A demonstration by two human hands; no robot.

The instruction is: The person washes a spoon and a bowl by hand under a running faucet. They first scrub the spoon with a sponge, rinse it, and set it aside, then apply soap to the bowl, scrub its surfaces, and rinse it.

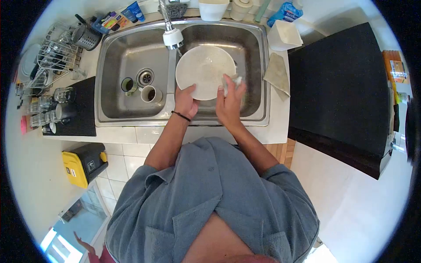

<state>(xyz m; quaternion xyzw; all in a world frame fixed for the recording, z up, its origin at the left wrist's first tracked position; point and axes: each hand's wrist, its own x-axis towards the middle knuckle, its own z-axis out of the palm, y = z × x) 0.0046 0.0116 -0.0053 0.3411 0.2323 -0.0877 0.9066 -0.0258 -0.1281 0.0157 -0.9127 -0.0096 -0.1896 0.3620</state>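
My left hand (186,104) grips a large cream plate (204,65) by its lower left rim, thumb on the upper face and fingers underneath. The plate is held over the right basin, below the faucet head (173,39). At the plate's lower right edge is my right hand (230,103), its fingers bent around a whitish sponge-like pad (238,80). Motion blurs the pad and the fingertips. In the left basin, a cream mug (151,94) with dark residue inside lies tilted beside a green-tinted cup (128,85), near the drain (145,77).
A wire dish rack (55,55) and several glasses (46,105) stand at the left. Right of the sink are a cloth (277,76), a white container (284,35) and a black-topped surface (337,96). Another person's hand (83,243) shows at lower left.
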